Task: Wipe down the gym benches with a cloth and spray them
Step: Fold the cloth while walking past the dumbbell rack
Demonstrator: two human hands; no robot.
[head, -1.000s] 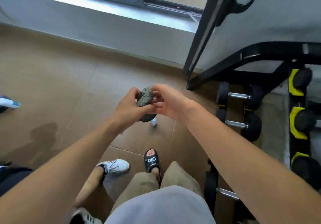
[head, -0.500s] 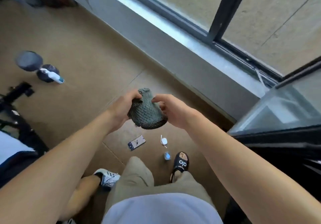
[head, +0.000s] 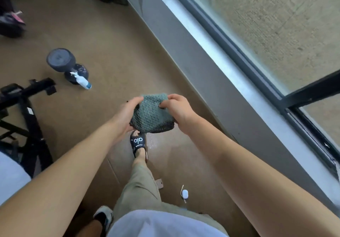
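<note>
Left hand [head: 127, 113] and right hand [head: 176, 109] both gripping green cloth [head: 151, 112], held over sandal [head: 138, 143]; spray bottle [head: 81, 80] far left of cloth.

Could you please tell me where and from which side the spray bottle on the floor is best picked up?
Probably by its slim body just below the trigger head. The spray bottle appears to stand on the floor, leaning toward the dumbbell behind it, so come from the open floor side, fingers wrapping the body. Both hands now hold the cloth, so one must free itself first.
</note>
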